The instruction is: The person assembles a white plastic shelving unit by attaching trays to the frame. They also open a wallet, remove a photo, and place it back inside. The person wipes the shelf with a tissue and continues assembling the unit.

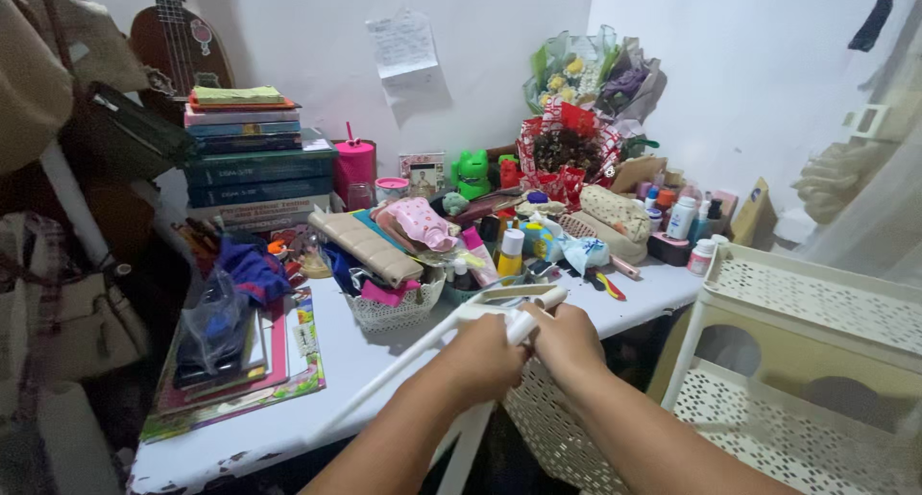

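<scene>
Both our hands, left hand and right hand, fingers clamped around white plastic frame. Just beyond the fingers: lace basket, bottles on crowded table. A jerk could topple them.

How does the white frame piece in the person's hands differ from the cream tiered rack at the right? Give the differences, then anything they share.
The white frame piece is loose, tilted and gripped by the left hand and right hand; the cream tiered rack stands upright, untouched. The frame piece is bare bars; the rack has perforated shelves. The frame piece is whiter, the rack creamier. Both look like plastic.
</scene>
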